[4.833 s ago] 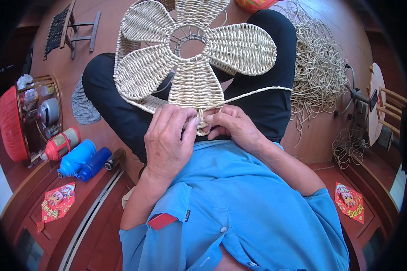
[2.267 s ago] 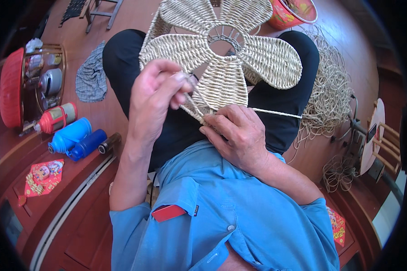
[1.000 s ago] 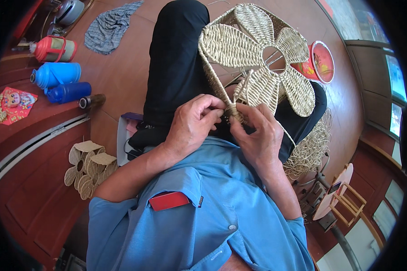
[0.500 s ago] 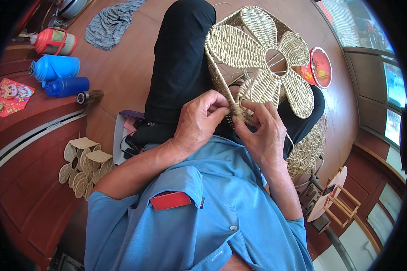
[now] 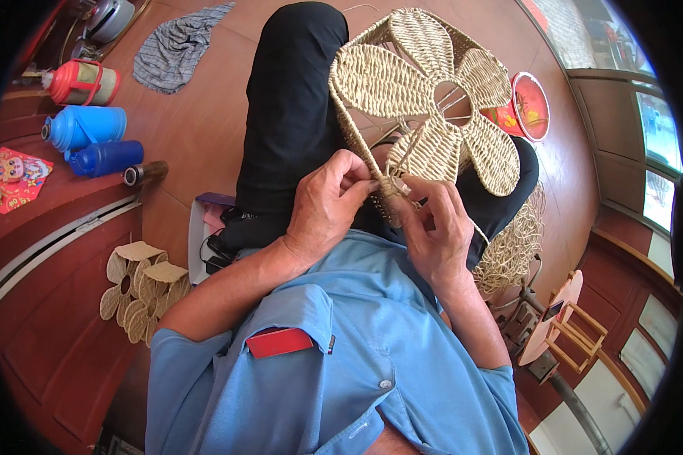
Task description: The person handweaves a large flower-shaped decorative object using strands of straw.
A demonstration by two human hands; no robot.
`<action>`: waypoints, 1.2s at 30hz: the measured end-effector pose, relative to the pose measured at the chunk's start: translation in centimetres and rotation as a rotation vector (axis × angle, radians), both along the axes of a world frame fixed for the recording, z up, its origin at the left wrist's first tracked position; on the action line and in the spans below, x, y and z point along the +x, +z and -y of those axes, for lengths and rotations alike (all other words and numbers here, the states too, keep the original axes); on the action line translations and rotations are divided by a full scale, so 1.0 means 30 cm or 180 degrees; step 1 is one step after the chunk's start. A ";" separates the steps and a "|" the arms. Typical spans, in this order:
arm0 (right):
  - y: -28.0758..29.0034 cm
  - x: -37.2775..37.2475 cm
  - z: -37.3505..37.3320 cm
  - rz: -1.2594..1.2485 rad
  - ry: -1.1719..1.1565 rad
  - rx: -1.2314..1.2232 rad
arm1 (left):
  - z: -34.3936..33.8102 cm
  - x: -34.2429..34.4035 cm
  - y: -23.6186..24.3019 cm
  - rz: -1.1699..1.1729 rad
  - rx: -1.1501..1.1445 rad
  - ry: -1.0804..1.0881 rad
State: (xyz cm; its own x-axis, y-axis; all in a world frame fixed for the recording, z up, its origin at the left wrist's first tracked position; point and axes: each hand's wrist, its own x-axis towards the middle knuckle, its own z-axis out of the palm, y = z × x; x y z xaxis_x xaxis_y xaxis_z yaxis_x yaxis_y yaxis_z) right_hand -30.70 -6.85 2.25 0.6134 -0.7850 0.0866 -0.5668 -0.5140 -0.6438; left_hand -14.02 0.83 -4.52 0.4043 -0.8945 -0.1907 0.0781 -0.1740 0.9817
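A woven straw basket with a flower-shaped face (image 5: 425,152) rests between my knees, its petals set round a ring with an open centre. My left hand (image 5: 328,199) pinches the near corner of its rim with thumb and forefinger. Beside it, my right hand (image 5: 438,227) has its fingers closed at the same corner, on a strand of straw cord (image 5: 478,231) whose tail hangs past the wrist. Exactly how the cord passes through the corner is hidden by the fingers.
A heap of loose straw cord (image 5: 514,246) lies right of my legs. Woven flower pieces (image 5: 140,288) sit at lower left, near a white box (image 5: 199,246). Flasks (image 5: 91,127) stand at the left, a red bucket (image 5: 531,108) beyond my right knee, and a grey cloth (image 5: 176,49) on the floor.
My right hand has shifted slightly down at the corner, and its fingers have curled more. The view has shifted a little, and the basket sits slightly further left in it.
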 end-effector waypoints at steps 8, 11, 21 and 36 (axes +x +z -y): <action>0.038 0.045 0.043 -0.0288 -0.0094 0.0228 | 0.002 0.008 0.000 0.0038 0.0244 -0.0066; 0.033 0.051 0.060 -0.0378 -0.0131 0.0252 | 0.001 0.007 0.002 0.0095 0.0252 -0.0075; 0.003 0.049 0.071 -0.0297 0.0006 0.0155 | 0.006 0.007 0.001 0.0112 0.0223 -0.0108; 0.017 0.031 0.070 -0.0418 0.0513 0.0279 | 0.005 0.005 -0.003 0.0187 0.0242 -0.0063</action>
State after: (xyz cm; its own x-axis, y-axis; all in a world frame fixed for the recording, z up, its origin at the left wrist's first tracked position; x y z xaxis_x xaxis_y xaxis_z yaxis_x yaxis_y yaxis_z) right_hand -29.78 -8.94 2.75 0.7330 -0.6769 -0.0664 -0.5638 -0.5501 -0.6161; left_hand -13.88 0.68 -4.59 0.3992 -0.8863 -0.2348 0.0167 -0.2491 0.9683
